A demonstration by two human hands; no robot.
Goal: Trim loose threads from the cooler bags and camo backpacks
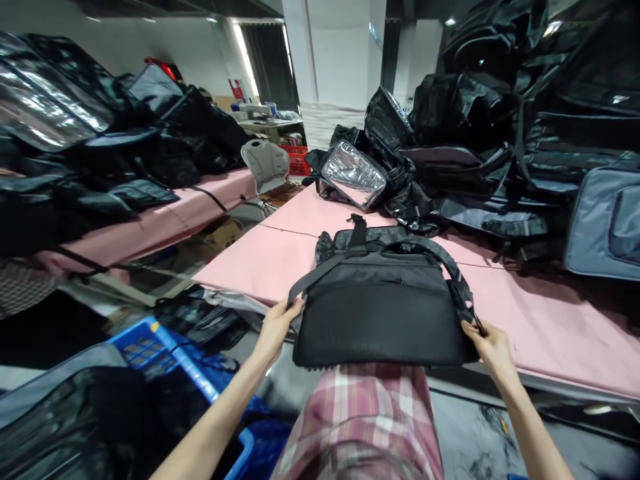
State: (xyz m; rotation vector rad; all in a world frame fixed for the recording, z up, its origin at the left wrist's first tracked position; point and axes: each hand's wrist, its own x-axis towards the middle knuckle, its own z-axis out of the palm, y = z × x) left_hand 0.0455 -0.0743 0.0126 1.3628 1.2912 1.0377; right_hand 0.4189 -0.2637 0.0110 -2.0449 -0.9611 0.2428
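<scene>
Backpack sits mid-frame at the near edge of the pink table, its longer visible axis running left to right, smooth black panel toward the bottom, straps toward the top. The left hand pinches its left side, at a strap; the right hand grips its right edge. Bags heap the upper right; a grey chair and white pillar stand upper centre, a blue crate lower left.

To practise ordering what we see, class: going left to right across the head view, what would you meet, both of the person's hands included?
Shiny silver panel → left hand → held black bag → right hand → blue-grey bag.
</scene>
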